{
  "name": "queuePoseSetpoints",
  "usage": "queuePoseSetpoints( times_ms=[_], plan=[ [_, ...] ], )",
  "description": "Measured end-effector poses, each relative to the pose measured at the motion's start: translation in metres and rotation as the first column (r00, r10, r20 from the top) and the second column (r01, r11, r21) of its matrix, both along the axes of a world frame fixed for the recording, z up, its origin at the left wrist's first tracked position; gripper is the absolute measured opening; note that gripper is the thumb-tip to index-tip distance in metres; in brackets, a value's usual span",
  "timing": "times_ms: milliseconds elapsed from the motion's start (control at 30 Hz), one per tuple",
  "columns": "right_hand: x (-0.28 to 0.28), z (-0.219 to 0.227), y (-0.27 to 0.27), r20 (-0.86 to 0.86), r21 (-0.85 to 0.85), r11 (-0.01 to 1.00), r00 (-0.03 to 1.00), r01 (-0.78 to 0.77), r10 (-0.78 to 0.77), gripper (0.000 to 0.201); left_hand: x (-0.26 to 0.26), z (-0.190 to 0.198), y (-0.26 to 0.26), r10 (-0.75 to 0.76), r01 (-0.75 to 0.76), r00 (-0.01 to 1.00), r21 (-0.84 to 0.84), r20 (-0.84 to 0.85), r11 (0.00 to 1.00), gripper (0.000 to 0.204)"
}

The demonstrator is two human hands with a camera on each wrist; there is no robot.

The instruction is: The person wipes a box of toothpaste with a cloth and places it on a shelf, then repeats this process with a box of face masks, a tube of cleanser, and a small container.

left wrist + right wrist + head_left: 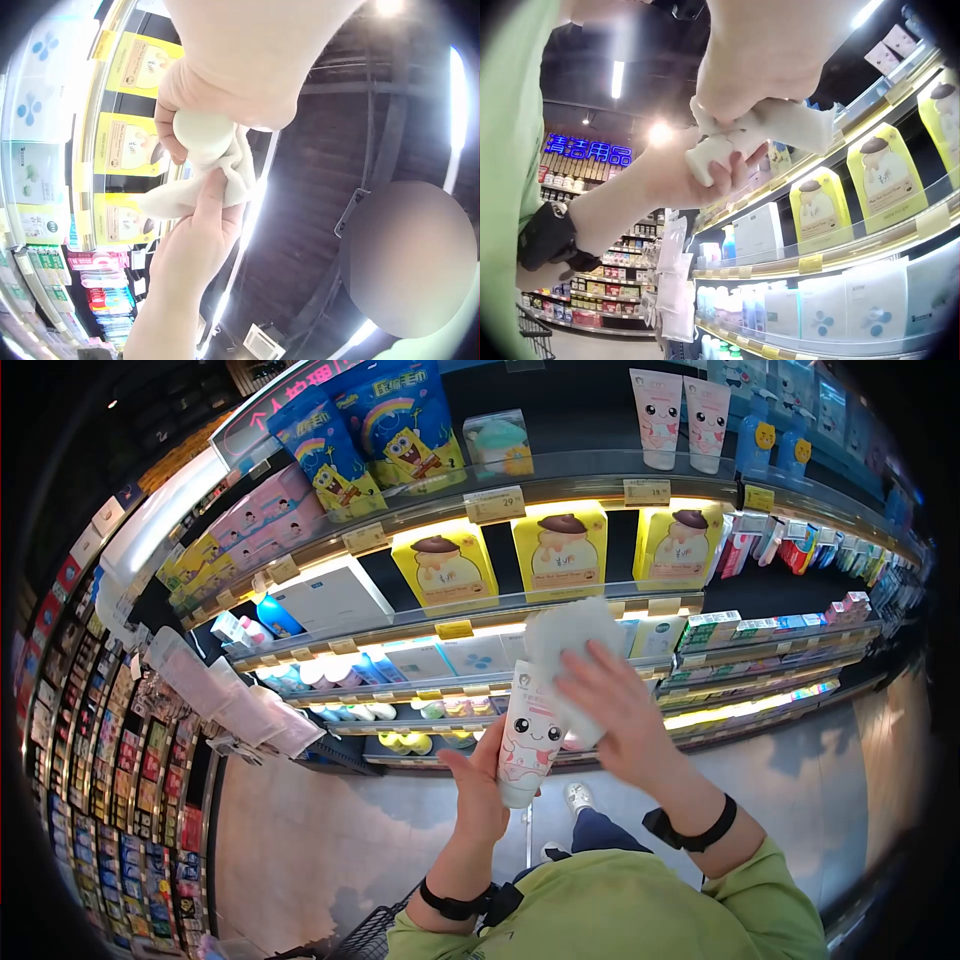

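Observation:
In the head view my left hand [478, 792] holds a white squeeze tube [530, 738] with a smiling cartoon face. The tube stands upright, cap end down, its printed side toward me. My right hand [618, 710] has a white cloth [572, 632] under its fingers, against the tube's upper right part. From the left wrist, the tube's round cap [204, 132] shows below my left palm, and the right thumb presses into folds of the cloth [176, 199]. The right wrist view shows left fingers [720, 176] curled about the tube, with the cloth [799, 124] draped over it.
Lit shelves curve in front, with yellow boxes [560, 552] behind the hands. Two similar tubes [660, 422] stand on the top shelf near blue pump bottles [754, 440]. Blue SpongeBob packs [408, 430] are at upper left. A dark shopping basket [375, 932] is low beside me.

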State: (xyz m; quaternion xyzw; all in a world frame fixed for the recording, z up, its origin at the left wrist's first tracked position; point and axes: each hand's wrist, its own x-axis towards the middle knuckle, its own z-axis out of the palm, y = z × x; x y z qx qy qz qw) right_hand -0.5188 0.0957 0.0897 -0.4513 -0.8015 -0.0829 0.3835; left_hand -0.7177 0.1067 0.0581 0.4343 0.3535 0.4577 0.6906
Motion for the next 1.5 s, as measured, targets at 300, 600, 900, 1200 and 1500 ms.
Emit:
queuePoseSetpoints(
  times_ms=[300,600,900,1200,1500],
  plan=[
    [-0.008,0.001,-0.027,-0.230,0.205,0.976,0.973,0.069,-0.021,0.044,-0.002,0.001,0.006,0.047,-0.042,0.994,-0.052,0.101,0.998,0.108],
    [-0.023,0.000,-0.018,0.031,0.035,0.997,0.997,0.073,-0.074,0.046,-0.005,-0.004,0.001,-0.054,0.057,0.994,-0.030,0.094,0.998,0.103],
    [0.025,-0.003,-0.009,-0.523,-0.165,0.972,0.821,0.168,-0.230,0.050,0.003,-0.001,0.017,-0.071,0.069,0.990,0.024,0.126,0.997,0.081],
    [0.017,0.027,0.003,-0.551,-0.667,0.729,0.761,-0.154,-0.343,0.048,0.041,0.012,0.051,-0.151,0.138,0.988,0.228,0.042,0.964,0.047],
    [0.064,0.078,0.060,-0.773,-0.337,0.901,0.627,-0.273,-0.099,0.039,0.103,0.071,0.115,0.272,0.019,0.946,0.866,-0.178,0.500,0.042]
  ],
)
